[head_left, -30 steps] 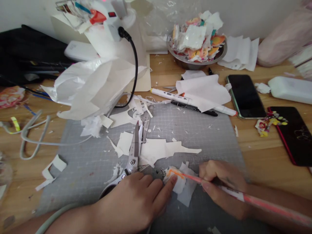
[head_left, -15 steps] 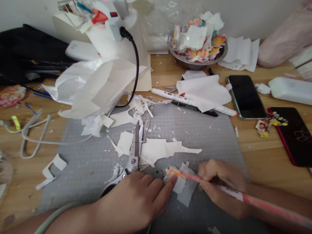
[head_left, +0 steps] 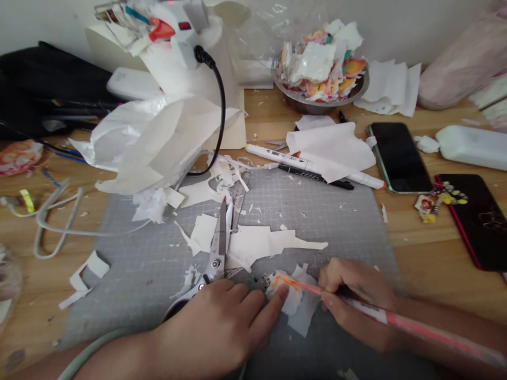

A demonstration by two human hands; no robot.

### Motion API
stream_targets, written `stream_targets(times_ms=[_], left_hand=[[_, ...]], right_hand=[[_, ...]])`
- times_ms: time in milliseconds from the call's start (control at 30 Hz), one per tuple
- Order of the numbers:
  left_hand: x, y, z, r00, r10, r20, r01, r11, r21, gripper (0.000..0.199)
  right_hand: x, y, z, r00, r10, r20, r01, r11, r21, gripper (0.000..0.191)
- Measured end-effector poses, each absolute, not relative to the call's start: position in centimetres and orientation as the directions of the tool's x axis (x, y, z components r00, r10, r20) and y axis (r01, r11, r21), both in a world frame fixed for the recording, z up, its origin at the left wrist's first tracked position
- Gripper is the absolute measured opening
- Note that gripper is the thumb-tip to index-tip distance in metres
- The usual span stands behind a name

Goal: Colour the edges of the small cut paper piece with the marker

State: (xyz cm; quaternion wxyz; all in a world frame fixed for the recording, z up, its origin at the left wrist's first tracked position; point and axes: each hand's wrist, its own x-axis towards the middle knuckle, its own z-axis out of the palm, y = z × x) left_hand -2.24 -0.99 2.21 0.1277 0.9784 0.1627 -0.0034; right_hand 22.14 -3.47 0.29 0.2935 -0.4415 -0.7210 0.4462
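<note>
Orange strokes mark a small white paper piece [head_left: 291, 302], which lies over another pale scrap on the grey cutting mat [head_left: 344, 221]. My left hand [head_left: 222, 327] pins this paper down, index fingertip on its surface and the other fingers curled; the thumb is hidden. In a writing grip, my right hand [head_left: 356, 301] is closed around a slim orange-pink pen [head_left: 420, 326] with a white label. The pen's tip touches the orange strokes. Scissors [head_left: 218, 248] with slightly parted blades lie just beyond my left hand, their handles partly covered by it. Cut card scraps [head_left: 257, 243] surround the blades.
A metal bowl [head_left: 317, 105] of coloured paper pieces stands at the back. Markers [head_left: 312, 163], a phone [head_left: 400, 155] and a red-edged phone [head_left: 475, 221] lie right. Crumpled white sheets [head_left: 150, 142], a power strip [head_left: 186, 42] and a white cable [head_left: 59, 227] are left.
My right hand and the pen have shifted slightly left, with the tip still on the orange strokes. My left hand stays in place on the paper.
</note>
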Motion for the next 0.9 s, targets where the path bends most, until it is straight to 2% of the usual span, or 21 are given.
stream_targets(times_ms=[300,500,633,767,900], left_hand=[[-2.13,-0.88,2.38,0.946,0.309,-0.099,0.324,-0.915,0.240,0.046],[-2.25,-0.96,2.36,0.949,0.308,-0.062,0.313,-0.912,0.263,0.044],[-2.27,-0.89,2.20,0.952,0.299,-0.063,0.305,-0.913,0.272,0.048],[-2.23,-0.77,2.27,0.953,0.296,-0.056,0.300,-0.915,0.269,0.047],[-2.33,-0.83,2.38,0.956,0.278,-0.093,0.293,-0.918,0.267,0.052]], right_hand=[[22.13,-3.14,0.66,-0.467,0.884,-0.006,0.401,0.206,-0.893,0.013],[21.92,-3.10,0.74,-0.455,0.890,-0.022,0.426,0.196,-0.883,0.014],[21.76,-3.29,0.52,-0.406,0.914,0.004,0.370,0.168,-0.914,0.012],[21.74,-3.15,0.66,-0.469,0.883,0.005,0.389,0.212,-0.896,0.011],[21.84,-3.05,0.71,-0.462,0.887,-0.020,0.387,0.181,-0.904,0.010]])
